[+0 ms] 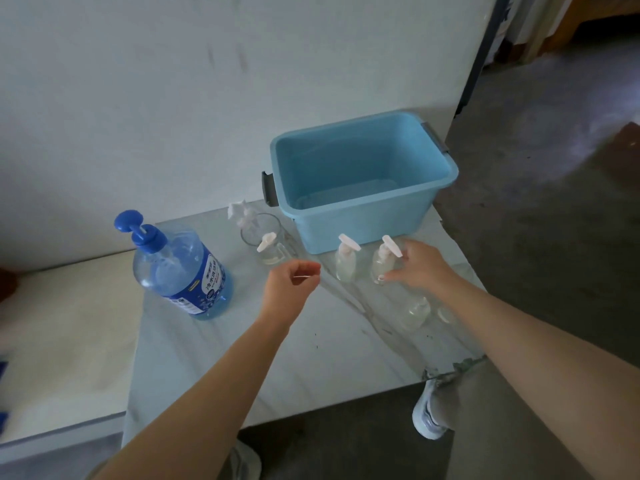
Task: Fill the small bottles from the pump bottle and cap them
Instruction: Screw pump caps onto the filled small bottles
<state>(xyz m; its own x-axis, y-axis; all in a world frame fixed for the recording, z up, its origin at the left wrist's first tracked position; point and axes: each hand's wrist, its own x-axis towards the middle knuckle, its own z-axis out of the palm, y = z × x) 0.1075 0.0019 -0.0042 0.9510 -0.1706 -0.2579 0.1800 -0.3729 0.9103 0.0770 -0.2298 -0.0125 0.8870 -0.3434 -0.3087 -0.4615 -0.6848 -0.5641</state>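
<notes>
A marble-patterned table (329,341) stands against a white wall, with a grey floor to the right. Nearest the viewer, 1 clear uncapped bottle (415,311) stands just beside the right forearm. Beyond it, the left hand (291,289) hovers above the table with fingers curled inward; it appears to pinch a thin white tube (302,278), though blur prevents confirmation. The right hand (420,266) grips a small bottle (381,265) fitted with a white pump cap, with the fingertips at its base and the thumb near the cap. A second capped bottle (346,261) stands just left of it. The blue pump bottle (180,268) stands well apart at the left. Further back, a clear glass (263,233) holds white pump caps. A blue tub (360,181) sits at the far edge.
</notes>
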